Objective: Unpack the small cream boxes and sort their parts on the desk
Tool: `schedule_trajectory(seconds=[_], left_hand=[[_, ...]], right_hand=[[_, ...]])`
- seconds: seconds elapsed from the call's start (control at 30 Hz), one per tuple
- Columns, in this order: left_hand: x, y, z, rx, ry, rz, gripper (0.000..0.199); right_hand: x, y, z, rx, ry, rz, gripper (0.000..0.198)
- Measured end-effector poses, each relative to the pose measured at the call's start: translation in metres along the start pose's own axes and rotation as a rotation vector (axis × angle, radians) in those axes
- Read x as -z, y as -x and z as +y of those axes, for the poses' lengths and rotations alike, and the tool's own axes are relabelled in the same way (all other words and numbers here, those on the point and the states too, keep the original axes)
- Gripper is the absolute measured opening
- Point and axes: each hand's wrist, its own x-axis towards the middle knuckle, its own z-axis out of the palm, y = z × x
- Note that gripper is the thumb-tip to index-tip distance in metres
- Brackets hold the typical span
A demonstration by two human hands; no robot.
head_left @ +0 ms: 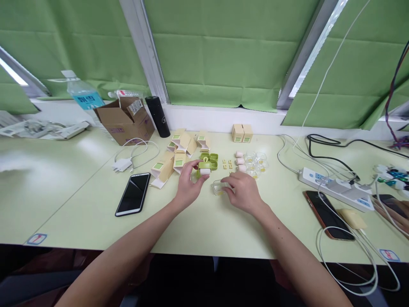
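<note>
My left hand [189, 181] is closed on a small green case [204, 165], with a pinkish-white block showing at its lower side and a yellow loop on top. Between the fingers of my right hand [243, 189] is a clear plastic cup [219, 187], low over the table or touching it; I cannot tell which. Just behind my left hand sit several green square cases [214, 157]. Small yellow clips [225, 166] lie in rows to their right. Farther right are pale pink blocks [240, 161] and a cluster of clear cups [260, 161].
Opened cream boxes [164, 165] lie behind my left hand, and two closed cream boxes [242, 133] stand near the wall. A phone [133, 194] lies at left, a second phone [326, 215] at right. A power strip [335, 188] with cables, a carton [126, 123] and a black bottle [157, 116] also occupy the table.
</note>
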Motion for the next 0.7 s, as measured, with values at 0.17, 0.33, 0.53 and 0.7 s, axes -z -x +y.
schedule_trajectory(seconds=[0.17, 0.33, 0.53, 0.7], left_hand=[[0.000, -0.002, -0.003, 0.046, 0.022, 0.067, 0.043], [0.000, -0.001, 0.002, 0.076, 0.056, 0.053, 0.037], [-0.005, -0.002, -0.004, 0.145, 0.182, 0.058, 0.038], [-0.007, -0.002, -0.002, 0.175, 0.338, 0.038, 0.044]], right_hand=[[0.004, 0.000, 0.000, 0.115, 0.183, -0.062, 0.023], [0.061, -0.002, 0.031, -0.120, 0.212, 0.299, 0.023], [0.100, 0.008, 0.068, -0.576, 0.478, 0.086, 0.022], [0.088, 0.008, 0.076, -0.665, 0.456, 0.008, 0.023]])
